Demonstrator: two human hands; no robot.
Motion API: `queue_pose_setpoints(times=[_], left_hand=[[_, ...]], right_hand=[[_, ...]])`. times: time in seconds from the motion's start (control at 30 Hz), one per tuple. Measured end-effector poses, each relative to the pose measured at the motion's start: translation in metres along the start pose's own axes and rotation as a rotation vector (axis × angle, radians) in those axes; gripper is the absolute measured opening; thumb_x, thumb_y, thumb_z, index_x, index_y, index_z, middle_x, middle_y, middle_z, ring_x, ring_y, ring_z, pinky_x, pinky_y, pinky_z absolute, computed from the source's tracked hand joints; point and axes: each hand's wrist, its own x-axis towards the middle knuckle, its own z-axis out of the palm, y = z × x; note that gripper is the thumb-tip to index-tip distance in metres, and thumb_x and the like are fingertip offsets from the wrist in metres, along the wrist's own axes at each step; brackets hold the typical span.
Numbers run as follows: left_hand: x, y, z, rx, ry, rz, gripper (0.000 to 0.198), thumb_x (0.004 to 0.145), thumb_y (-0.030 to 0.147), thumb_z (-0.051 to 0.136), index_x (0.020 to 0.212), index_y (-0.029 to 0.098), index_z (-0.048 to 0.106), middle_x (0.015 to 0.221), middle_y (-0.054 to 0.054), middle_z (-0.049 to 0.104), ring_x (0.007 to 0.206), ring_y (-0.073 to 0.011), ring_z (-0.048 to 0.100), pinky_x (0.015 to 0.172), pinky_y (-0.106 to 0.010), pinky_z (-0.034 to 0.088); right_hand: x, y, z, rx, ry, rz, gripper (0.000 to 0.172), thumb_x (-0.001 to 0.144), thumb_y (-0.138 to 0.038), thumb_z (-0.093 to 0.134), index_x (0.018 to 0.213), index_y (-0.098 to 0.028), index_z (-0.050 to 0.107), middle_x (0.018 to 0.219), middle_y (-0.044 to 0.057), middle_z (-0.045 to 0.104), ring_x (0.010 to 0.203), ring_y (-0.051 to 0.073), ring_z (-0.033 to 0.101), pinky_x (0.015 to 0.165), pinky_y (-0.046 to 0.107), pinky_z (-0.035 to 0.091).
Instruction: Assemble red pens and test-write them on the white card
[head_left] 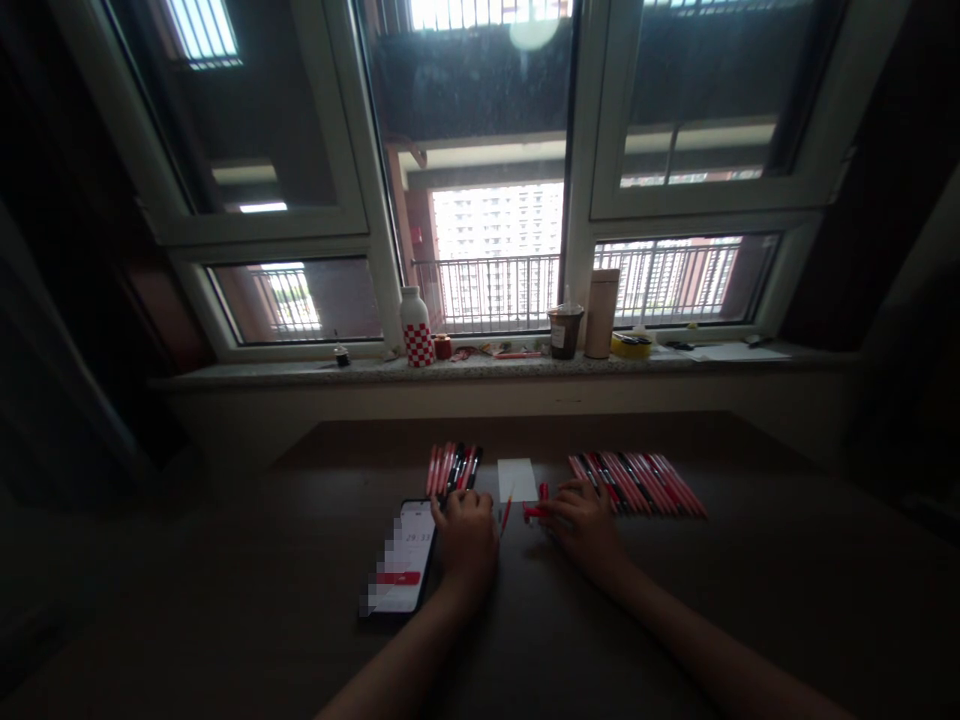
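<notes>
My left hand [466, 535] rests palm down on the table, its bent fingers apart at the near ends of a short row of red and black pens [454, 468]. A lit phone [405, 560] lies just left of that hand. My right hand [589, 522] is closed on a short red piece like a pen cap [534, 511]. Beyond it is another small red piece [544, 491]. Between my hands a thin red stick [507, 512], like a pen refill, lies against a white paper [517, 478]. A longer row of red and black pens [641, 482] lies by my right fingers.
The dark table [570, 630] ends before a window sill [300, 374]. On the sill stand a red-checked white bottle [417, 328], a dark drink cup [565, 332], a tan flask [601, 314], a yellow item [631, 346] and papers [739, 353].
</notes>
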Motion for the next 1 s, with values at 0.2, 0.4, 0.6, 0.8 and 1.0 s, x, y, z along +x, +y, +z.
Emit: queue_pose_setpoints(times=[0.2,0.4,0.6,0.8,1.0], left_hand=[[0.001,-0.001,0.005,-0.042,-0.035,0.004,0.024,0.081,0.014,0.047,0.094,0.024,0.065,0.099,-0.004,0.063,0.104,-0.0255,0.047,0.104,-0.057,0.020],[0.002,-0.003,0.010,-0.111,-0.057,0.021,0.028,0.081,0.013,0.047,0.096,0.028,0.066,0.100,-0.002,0.064,0.104,-0.0247,0.047,0.105,-0.059,0.017],[0.004,-0.003,0.011,-0.115,-0.033,0.002,0.032,0.085,0.016,0.044,0.106,0.030,0.062,0.101,-0.002,0.063,0.103,-0.0241,0.048,0.103,-0.056,0.021],[0.003,-0.002,0.004,-0.029,0.008,-0.078,0.022,0.081,0.024,0.053,0.101,0.021,0.061,0.103,-0.006,0.058,0.101,-0.0245,0.047,0.101,-0.049,0.026],[0.001,-0.003,0.001,-0.033,-0.024,-0.074,0.015,0.080,0.028,0.056,0.091,0.022,0.066,0.107,-0.005,0.057,0.102,-0.0246,0.045,0.101,-0.048,0.025]], right_hand=[[0.000,0.002,0.002,-0.015,0.005,-0.013,0.012,0.083,-0.032,0.064,0.092,-0.034,0.070,0.085,-0.001,0.069,0.100,0.025,0.053,0.104,0.053,0.013],[-0.001,0.001,0.001,-0.003,0.006,-0.011,0.011,0.082,-0.033,0.064,0.092,-0.034,0.070,0.086,-0.002,0.070,0.100,0.025,0.053,0.103,0.054,0.013],[0.000,0.000,0.002,-0.001,0.008,-0.019,0.011,0.083,-0.032,0.063,0.092,-0.033,0.070,0.086,0.000,0.070,0.099,0.025,0.053,0.102,0.053,0.015],[0.000,-0.001,0.000,-0.035,0.007,-0.015,0.011,0.084,-0.032,0.062,0.091,-0.033,0.070,0.086,-0.001,0.070,0.100,0.025,0.054,0.102,0.054,0.017],[-0.001,-0.001,0.000,-0.054,0.009,-0.022,0.013,0.085,-0.032,0.061,0.094,-0.033,0.070,0.087,0.000,0.070,0.098,0.024,0.055,0.102,0.054,0.017]])
